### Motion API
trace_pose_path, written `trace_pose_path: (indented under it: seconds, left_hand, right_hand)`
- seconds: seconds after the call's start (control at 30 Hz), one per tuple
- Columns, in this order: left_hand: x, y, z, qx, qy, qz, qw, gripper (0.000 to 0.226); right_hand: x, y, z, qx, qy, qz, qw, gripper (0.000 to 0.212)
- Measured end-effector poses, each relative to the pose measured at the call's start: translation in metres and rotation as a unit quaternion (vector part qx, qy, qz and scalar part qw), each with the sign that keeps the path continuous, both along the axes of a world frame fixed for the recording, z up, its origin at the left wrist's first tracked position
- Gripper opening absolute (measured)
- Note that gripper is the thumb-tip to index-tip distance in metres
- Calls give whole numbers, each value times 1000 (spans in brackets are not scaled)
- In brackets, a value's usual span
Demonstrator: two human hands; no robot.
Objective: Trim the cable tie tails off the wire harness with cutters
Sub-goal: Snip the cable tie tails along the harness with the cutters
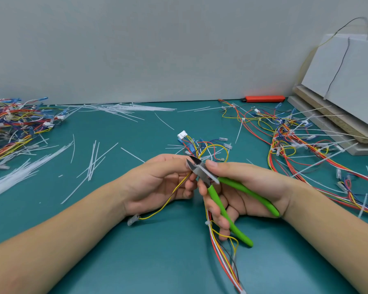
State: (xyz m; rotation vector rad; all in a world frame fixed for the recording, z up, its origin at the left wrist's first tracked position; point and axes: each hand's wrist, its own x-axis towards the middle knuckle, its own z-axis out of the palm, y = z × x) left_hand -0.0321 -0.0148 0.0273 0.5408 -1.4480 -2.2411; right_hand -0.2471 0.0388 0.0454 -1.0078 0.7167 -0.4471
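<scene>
Tie tail perhaps behind cutters point(202, 169)

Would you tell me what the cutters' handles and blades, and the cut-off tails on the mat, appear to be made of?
Cutters: blades look like bare, bright steel; green handles look like smooth matte plastic or rubber sleeves. Cut tails: thin, translucent white strips, likely nylon. Mat: matte teal, probably rubber or vinyl.

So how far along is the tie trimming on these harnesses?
Done: cut tie tails litter the green table, and a harness pile on the left shows no long tails. In hand: the left hand holds one harness while the right hand works the green cutters. Left: the right-hand pile still has long tails.
</scene>
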Motion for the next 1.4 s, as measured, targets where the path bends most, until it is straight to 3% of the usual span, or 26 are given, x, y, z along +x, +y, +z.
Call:
trace_pose_path:
  seconds: [0.63,1.4]
  left_hand:
    - [2,-3,-4,45,14,26,999,10]
    - [1,-3,-4,2,9,0,1000,15]
  right_hand:
    - [6,1,2,-36,11,-25,999,42]
    - [0,-3,-3,-7,-8,-12,1000,50]
